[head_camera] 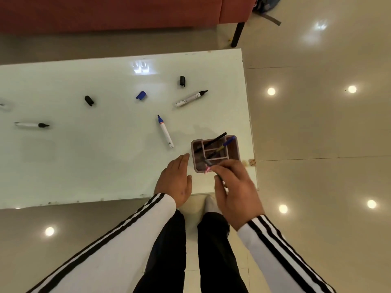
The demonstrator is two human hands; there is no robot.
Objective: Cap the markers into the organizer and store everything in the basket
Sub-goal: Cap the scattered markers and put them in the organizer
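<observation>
Legible text: none. Dark printing showed on the barrel of the black-tipped marker [191,98] and a small mark near the base of the blue-tipped marker [165,132]; both too small to read.

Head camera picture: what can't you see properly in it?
- Basket: not in the head view at all.
- Thing at the table's left edge: cut off by the frame.
- Thin item in the right hand: its lower part is hidden by the fingers.
- Organizer bottom: dark, hidden by its walls.
- Marker label: too small to read.
</observation>
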